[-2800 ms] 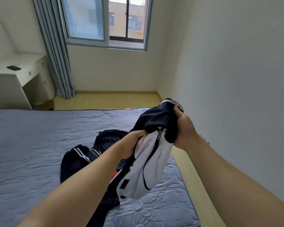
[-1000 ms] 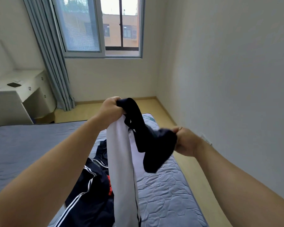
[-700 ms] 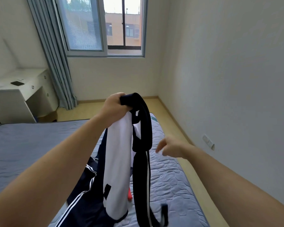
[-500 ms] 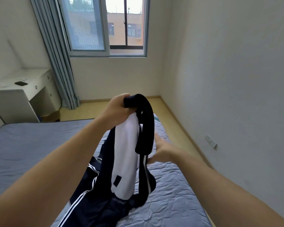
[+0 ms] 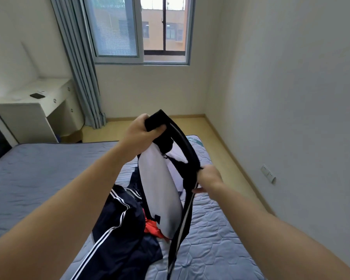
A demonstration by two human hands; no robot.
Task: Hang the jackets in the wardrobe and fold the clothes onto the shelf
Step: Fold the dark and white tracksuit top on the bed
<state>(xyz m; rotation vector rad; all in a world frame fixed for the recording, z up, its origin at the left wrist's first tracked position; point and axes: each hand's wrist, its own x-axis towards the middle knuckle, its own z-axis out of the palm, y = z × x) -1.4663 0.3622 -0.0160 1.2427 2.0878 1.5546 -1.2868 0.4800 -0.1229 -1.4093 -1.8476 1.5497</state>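
Holding a white-and-black soft fabric jacket (image 5: 160, 184) up over the right part of the grey-blue quilted mattress (image 5: 214, 235). Left hand (image 5: 141, 132) is clenched on the black collar end at top; right hand (image 5: 209, 179) pinches the black edge strip lower, to the right. Fabric looks light, limp, drapes w/ no stiffness, so prob. best gripped at collar/shoulders. Dark navy white-striped garment (image 5: 119, 229) lies crumpled on the mattress nearer, left of the jacket.

Grey quilted bed (image 5: 38, 174), striped navy garment (image 5: 117, 235)
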